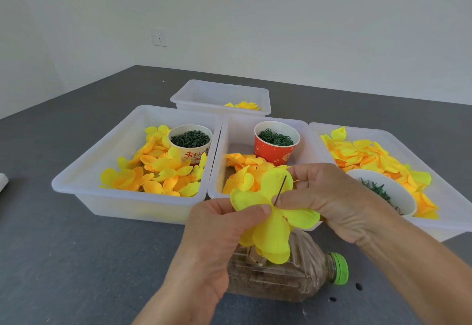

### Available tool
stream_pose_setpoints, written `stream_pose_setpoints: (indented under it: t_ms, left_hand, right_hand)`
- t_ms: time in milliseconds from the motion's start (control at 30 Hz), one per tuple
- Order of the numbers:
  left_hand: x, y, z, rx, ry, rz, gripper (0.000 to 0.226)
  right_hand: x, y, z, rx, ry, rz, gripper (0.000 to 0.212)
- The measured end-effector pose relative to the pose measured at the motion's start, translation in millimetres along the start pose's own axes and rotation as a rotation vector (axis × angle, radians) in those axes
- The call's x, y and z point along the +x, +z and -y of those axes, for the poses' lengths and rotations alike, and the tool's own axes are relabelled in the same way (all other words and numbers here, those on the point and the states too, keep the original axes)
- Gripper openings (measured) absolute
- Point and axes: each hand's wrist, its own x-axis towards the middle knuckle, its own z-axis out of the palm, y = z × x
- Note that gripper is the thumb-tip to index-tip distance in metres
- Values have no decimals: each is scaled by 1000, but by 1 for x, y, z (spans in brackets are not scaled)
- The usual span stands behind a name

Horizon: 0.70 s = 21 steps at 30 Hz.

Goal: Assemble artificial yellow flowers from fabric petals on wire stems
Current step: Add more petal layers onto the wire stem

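Four-lobed yellow petal on thin wire stem

Three white trays stand side by side across the table's middle, a fourth tray behind. A bottle lies near the front edge. Bare tabletop stretches left and along the far edge.

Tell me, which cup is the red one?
The red cup stands in the middle tray, full of green rings. The other two cups are white: one in the left tray, one in the right.
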Motion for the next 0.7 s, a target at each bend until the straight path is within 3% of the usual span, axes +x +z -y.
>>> stream_pose_setpoints:
  t_ms: [200,567,700]
  left_hand:
    - [5,0,5,43,-32,-58,8]
    - [6,1,11,11,-53,-70,13]
    - [6,0,12,22,-55,-78,16]
  right_hand:
    - [-1,2,-2,-2,30,-3,33]
    - [0,4,-11,110,130,1,26]
    - [0,3,-14,174,180,42,47]
